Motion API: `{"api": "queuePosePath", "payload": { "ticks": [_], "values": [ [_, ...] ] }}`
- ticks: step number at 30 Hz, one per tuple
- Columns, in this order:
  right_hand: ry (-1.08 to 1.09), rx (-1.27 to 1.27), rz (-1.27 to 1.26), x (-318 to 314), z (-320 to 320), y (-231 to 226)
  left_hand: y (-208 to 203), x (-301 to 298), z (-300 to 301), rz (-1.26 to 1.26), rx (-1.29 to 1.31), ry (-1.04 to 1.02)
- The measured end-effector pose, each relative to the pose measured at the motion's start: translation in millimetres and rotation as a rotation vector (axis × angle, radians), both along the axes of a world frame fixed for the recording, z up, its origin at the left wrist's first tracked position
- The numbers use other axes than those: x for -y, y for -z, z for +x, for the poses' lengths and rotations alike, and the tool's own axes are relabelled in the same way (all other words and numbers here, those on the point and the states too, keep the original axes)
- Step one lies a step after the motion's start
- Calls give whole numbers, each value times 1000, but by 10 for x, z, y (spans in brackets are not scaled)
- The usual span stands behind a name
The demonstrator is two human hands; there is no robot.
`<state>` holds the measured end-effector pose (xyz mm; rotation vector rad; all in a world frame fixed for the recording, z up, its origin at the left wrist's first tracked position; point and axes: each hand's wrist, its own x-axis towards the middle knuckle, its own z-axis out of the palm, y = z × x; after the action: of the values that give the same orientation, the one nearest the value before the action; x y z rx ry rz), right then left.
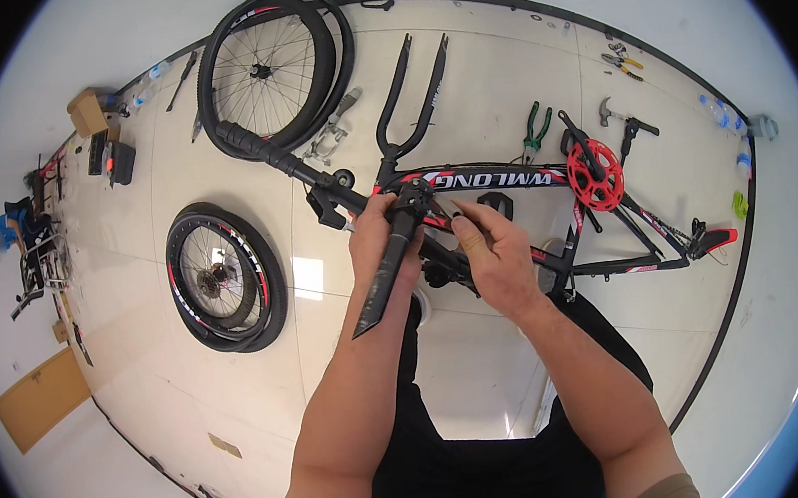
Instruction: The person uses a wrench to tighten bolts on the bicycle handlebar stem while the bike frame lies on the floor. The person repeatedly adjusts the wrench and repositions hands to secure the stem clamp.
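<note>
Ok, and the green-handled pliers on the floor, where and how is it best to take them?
Grip the pliers by their green handles, probably from above on the far side: the handles are spread, pointing away from the person, while the jaws lie near the black frame tube.

There is one left hand [379,234] and one right hand [503,261]; two spoked wheels [259,71]; one bicycle frame [478,178]; one fork [394,149]; one handlebar [384,277]; one red chainring [614,174]; one saddle [719,240]; one hammer [606,112]; one pair of green-handled pliers [532,140]; one pair of yellow-handled pliers [626,65]; one brown board [42,401]; one cardboard box [85,113].
</note>
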<state>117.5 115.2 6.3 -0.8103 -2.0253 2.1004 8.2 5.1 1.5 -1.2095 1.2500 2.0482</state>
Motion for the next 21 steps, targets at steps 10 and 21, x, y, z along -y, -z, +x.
{"api": "queuePosePath", "payload": {
  "ticks": [10,21],
  "values": [
    [72,4,55,-314,-11,36,88,97,-64,73,13,64],
    [194,-90,-904,-473,-153,-385,-46,-11,-2,-1,9,61]
  ]
}}
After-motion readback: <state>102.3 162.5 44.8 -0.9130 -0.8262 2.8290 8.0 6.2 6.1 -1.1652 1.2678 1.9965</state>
